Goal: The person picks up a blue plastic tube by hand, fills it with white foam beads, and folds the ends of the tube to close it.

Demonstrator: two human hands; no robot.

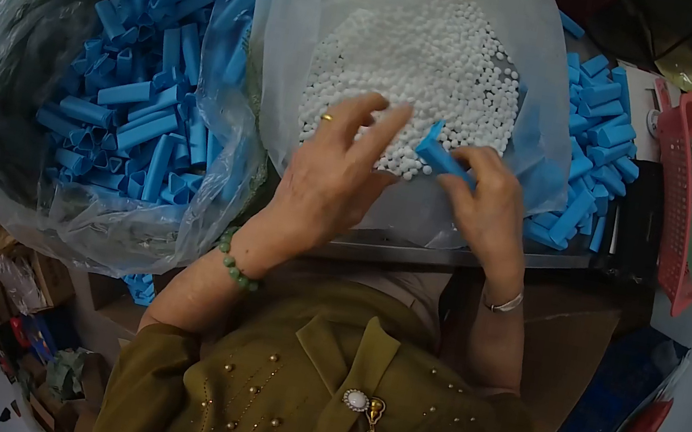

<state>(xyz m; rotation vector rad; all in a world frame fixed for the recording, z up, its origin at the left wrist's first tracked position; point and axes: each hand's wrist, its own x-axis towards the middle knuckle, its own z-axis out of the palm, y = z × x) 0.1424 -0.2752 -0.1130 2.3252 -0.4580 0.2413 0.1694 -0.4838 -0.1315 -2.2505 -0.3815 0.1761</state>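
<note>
My right hand (489,208) grips a short blue plastic tube (443,159) between thumb and fingers, its far end tilted up to the left. That end has a small raised flap or edge. My left hand (336,169) hovers over a spread of small white balls (417,63), its fingers apart and slightly blurred. No object shows in it, though the palm side is partly hidden. The balls lie on a translucent plastic bag (287,50) in front of me, and both hands are at its near side.
To the left stands a large clear bag (10,197) full of blue three-sided tubes (142,95). More blue tubes (597,139) are heaped at the right, beside a pink perforated basket (678,198). The table's metal edge (413,253) runs just before my body. Cardboard (557,352) sits lower right.
</note>
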